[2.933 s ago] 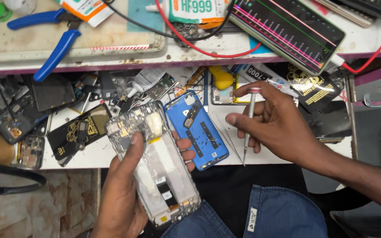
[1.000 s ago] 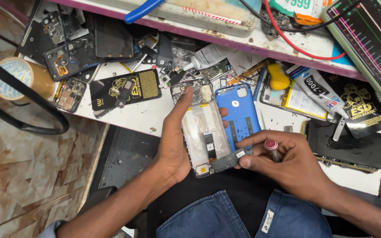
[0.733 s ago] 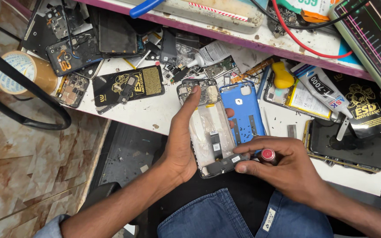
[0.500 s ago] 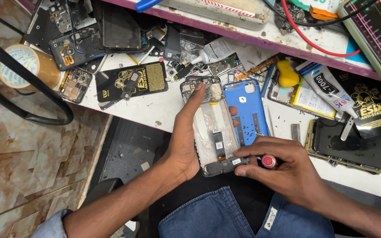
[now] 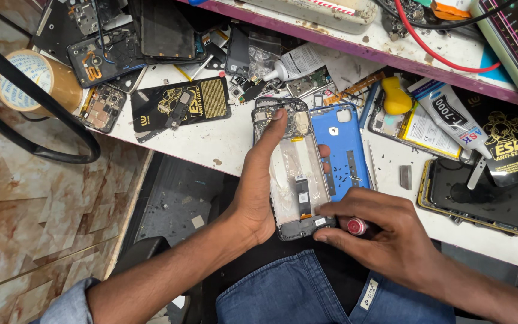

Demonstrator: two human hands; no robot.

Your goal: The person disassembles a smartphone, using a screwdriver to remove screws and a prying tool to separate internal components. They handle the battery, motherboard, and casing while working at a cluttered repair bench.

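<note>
The opened phone frame (image 5: 295, 171) is being gripped along its edges by the left hand (image 5: 258, 192); it is judged light, thin and fragile. A red-capped screwdriver (image 5: 356, 226) is being pinched by the right hand (image 5: 385, 234) at the frame's lower end.

Bare patch of white surface (image 5: 223, 141) left of the opened phone frame (image 5: 295, 174): room to pass there. Blue back cover (image 5: 340, 147) crowds its right side. Black anti-static mat (image 5: 181, 105), tape roll (image 5: 34, 78) and loose parts block further left; glue tube (image 5: 451, 117) and dark phone (image 5: 481, 201) block right.

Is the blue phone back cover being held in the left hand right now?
No, the blue back cover lies on the bench while the left hand holds the opened phone frame.
</note>
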